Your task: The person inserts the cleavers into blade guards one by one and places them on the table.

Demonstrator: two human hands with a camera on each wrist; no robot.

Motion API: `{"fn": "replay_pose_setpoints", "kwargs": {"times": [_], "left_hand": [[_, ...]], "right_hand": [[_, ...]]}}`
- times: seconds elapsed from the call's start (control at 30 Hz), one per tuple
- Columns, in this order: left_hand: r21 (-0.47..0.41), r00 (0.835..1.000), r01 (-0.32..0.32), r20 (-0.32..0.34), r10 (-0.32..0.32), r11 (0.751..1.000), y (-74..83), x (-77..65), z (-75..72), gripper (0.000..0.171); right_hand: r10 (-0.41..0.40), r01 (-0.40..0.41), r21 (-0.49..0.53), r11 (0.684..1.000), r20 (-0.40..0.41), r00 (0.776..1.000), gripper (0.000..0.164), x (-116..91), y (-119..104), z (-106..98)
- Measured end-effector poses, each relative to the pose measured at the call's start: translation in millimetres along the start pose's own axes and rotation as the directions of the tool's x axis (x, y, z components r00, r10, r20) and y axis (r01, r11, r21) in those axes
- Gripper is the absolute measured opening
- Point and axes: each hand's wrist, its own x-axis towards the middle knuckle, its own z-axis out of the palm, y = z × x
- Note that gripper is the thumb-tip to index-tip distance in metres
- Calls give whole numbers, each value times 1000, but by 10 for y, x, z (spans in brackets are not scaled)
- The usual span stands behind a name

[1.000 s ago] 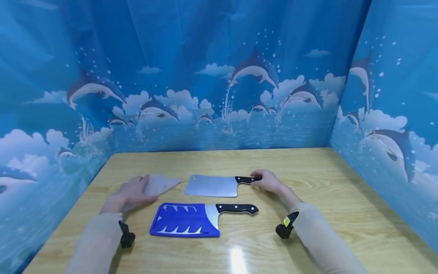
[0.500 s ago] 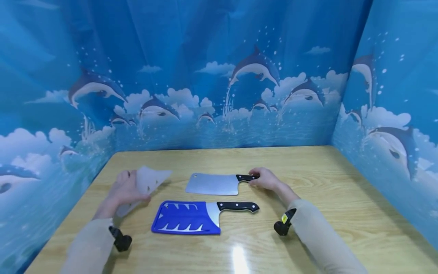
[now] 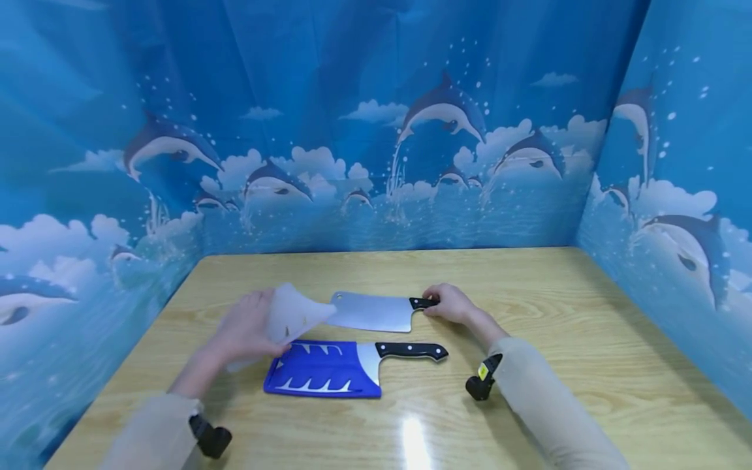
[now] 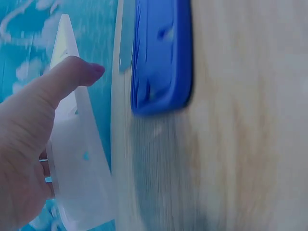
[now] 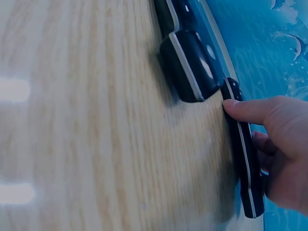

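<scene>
My left hand (image 3: 247, 326) grips a white translucent blade cover (image 3: 290, 313) with small slots, held tilted above the table. In the left wrist view, the thumb lies across the near face of the cover (image 4: 82, 183) and the other fingers are behind it. The cover's tip overlaps the left end of a bare cleaver (image 3: 376, 313) in the head view; whether they touch I cannot tell. My right hand (image 3: 452, 304) pinches that cleaver's black handle (image 5: 246, 163) between thumb and fingers. The steel blade points left.
In front lies a second cleaver, its blade in a blue cover (image 3: 323, 372) and its black handle (image 3: 411, 350) pointing right. The wooden table (image 3: 329, 431) meets a blue dolphin-print curtain (image 3: 352, 117) at the back and sides.
The left hand has lifted the white cover off the table and moved it right, toward the bare cleaver's blade. The right hand has kept its hold on the handle.
</scene>
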Motion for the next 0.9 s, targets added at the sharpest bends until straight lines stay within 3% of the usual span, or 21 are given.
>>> {"fn": "replay_pose_setpoints", "kwargs": {"times": [0.23,0.5,0.67,0.9], "left_hand": [[54,991,-134,-16,135,990,298,-25,65,110],[72,983,-184,-6,185,980,552,-41,70,113],[124,974,-222,-9,225,967,617,-31,89,115],[117,968,-249,38,246,961,700,-15,75,115]], "right_hand": [[-77,78,-99,992,15,997,27,-97,3,-66],[-64,60,-162,985,-22,998,28,-333,55,-174],[-110,95,-207,974,-65,992,35,-480,121,-253],[-146,118,-207,971,-124,981,40,-644,186,-375]]}}
